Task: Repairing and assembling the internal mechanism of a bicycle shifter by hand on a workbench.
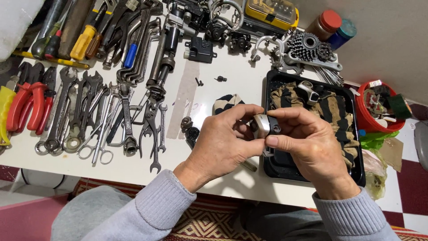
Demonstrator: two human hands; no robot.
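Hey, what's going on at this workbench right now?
A person in grey sleeves holds a small silver and black metal part with both hands, left hand and right hand, above the near edge of a black tray lined with a striped rag. Rows of wrenches and red-handled pliers lie to the left on the white table, with a gear cassette at the back.

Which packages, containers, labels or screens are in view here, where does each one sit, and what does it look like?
Yellow case: top of table, rectangular, clear lid, black base.
Brown jar: top right, round, red lid.
Blue jar: beside the brown jar, round, teal lid.
Red tub: right of the black tray, round, full of small parts, with a small white label on its rim.
No screens.
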